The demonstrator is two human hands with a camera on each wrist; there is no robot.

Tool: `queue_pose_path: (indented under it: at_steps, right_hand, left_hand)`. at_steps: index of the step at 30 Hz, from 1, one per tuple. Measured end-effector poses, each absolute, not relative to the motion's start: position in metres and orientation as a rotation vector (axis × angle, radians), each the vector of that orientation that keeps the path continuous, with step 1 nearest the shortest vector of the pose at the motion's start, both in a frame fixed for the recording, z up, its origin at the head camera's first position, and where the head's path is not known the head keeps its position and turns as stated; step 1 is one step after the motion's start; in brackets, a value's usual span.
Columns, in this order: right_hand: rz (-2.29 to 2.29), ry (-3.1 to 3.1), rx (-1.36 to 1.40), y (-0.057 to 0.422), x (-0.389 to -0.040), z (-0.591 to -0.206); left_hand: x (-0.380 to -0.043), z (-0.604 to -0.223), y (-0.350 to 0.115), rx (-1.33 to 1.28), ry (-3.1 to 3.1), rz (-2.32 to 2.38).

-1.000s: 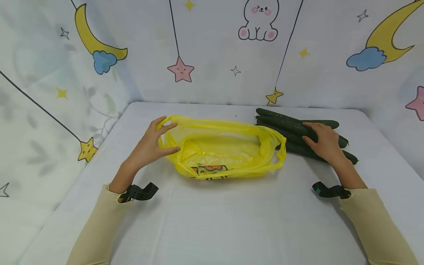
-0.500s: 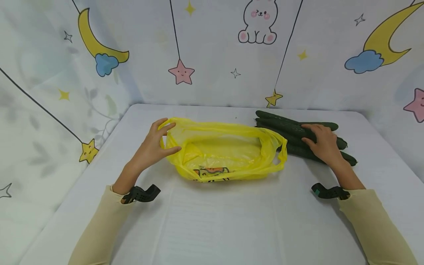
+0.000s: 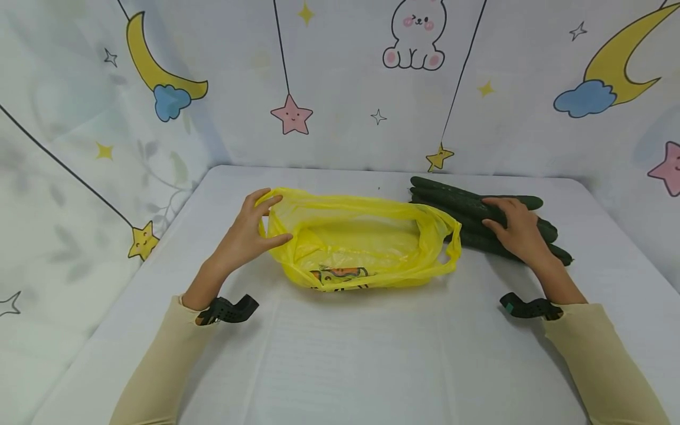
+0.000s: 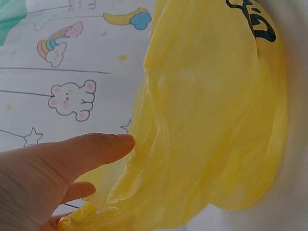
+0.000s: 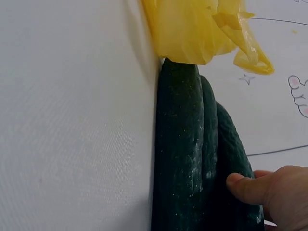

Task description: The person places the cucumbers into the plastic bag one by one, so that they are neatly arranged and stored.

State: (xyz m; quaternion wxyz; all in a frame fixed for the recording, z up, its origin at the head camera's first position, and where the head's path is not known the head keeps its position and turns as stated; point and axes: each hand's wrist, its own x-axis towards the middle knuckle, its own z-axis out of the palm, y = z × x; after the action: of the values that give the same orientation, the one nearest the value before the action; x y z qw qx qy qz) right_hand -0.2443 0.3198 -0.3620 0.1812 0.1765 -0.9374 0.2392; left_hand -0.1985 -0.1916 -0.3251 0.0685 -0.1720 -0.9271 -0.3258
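A yellow plastic bag with printing on its front lies mouth open on the white table. At its left end is my left hand, thumb and fingers spread wide apart by the handle; in the left wrist view the straight thumb points at the bag's wall. Several dark green cucumbers lie piled right of the bag. Over the pile, my right hand holds an upper cucumber between thumb and fingers. Its fingers are mostly hidden behind that cucumber in the right wrist view.
The bag's right handle hangs against the near cucumbers. A white cloth covers the table. Behind it rises a printed curtain with moons, stars and a bear.
The head view shifted slightly between the first two frames. Both hands, the bag and the cucumbers stay in nearly the same places.
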Motion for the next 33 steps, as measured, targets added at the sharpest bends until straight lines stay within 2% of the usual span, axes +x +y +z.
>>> queue_pose_path:
  at_steps: [33]
  right_hand:
    - [0.805,-2.508,0.588,0.292,-0.226,-0.325]
  left_hand:
    - [-0.199,-0.323,-0.19,-0.517,-2.819,-0.985]
